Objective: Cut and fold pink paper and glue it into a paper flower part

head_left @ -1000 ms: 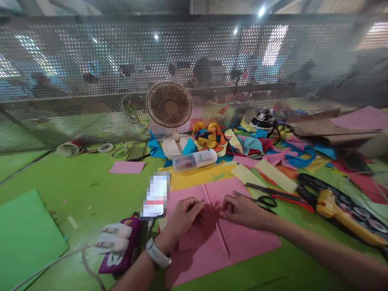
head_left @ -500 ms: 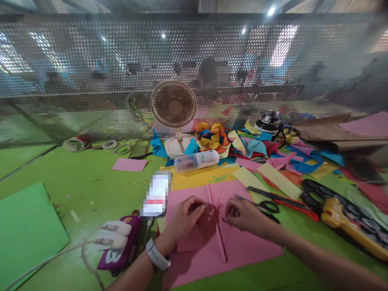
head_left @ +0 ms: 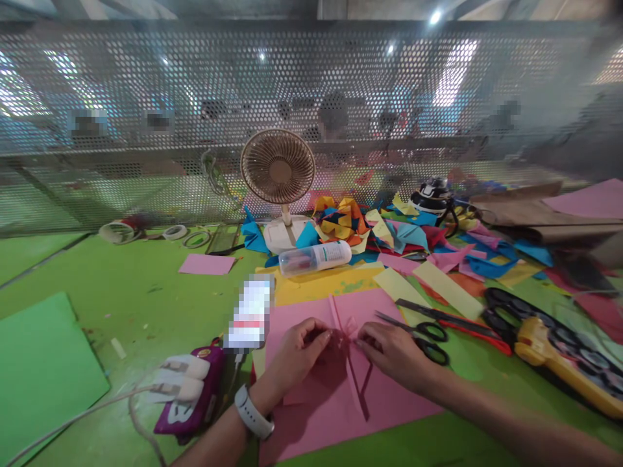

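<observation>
A thin pink paper strip [head_left: 355, 383], like a rolled stick, lies slantwise over pink paper sheets [head_left: 311, 434]. Near its upper part is a small pink bow-like piece [head_left: 348, 328] with thin loops. My left hand [head_left: 302, 353], with a pale watch strap at the wrist, is closed in a pinch just left of the strip. From the right, my right hand [head_left: 392, 353] pinches at the edge of the bow-like piece. What is between the fingertips of each hand is too small to make out. Small scissors [head_left: 428, 337] lie beside my right hand.
A phone [head_left: 250, 311] and a purple power bank [head_left: 195, 389] with cables lie on the left. Behind are a clear bottle [head_left: 315, 258], a fan [head_left: 278, 167] and crumpled coloured paper [head_left: 343, 224]. Large scissors [head_left: 457, 321] and a yellow-handled tool [head_left: 559, 357] lie right.
My right hand has moved left, its fingertips now at the bow-like piece. The strip's upper end has shifted slightly left. My left hand has hardly moved.
</observation>
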